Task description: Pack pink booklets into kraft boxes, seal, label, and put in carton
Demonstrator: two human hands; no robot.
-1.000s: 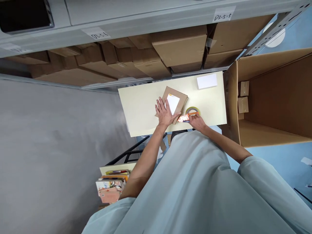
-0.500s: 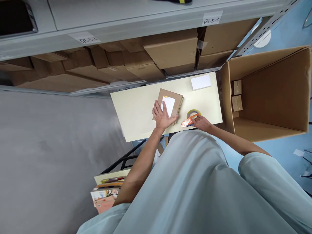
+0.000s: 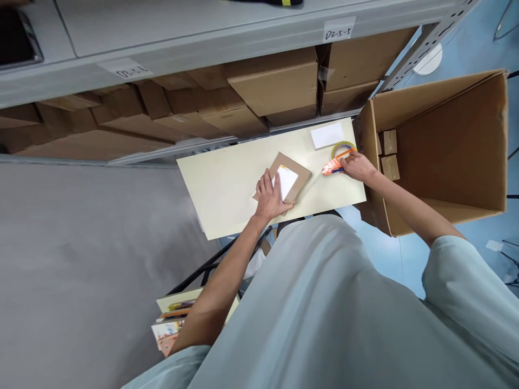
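Note:
My left hand (image 3: 270, 199) holds a flat brown cardboard box (image 3: 299, 170) on the cream tabletop (image 3: 223, 183). Its fingers spread over the box's left side, partly across a white label (image 3: 288, 179), and the thumb lies at the near edge. My right hand (image 3: 359, 166) grips an orange tape dispenser (image 3: 331, 167) carrying a yellow-rimmed roll of tape (image 3: 338, 146). A faint clear strip seems to stretch between the box and the dispenser. The dispenser's handle is mostly hidden by my fingers.
A white box (image 3: 327, 135) sits at the table's back right. To the right stands a large open carton (image 3: 450, 156) with small boxes (image 3: 390, 167) inside. Behind the table, a metal shelf (image 3: 243, 59) holds several cardboard boxes. Books (image 3: 168, 327) stand at lower left.
My right hand has moved the tape dispenser away from the box, toward the back right. The box has turned slightly under my left hand, which stays on it.

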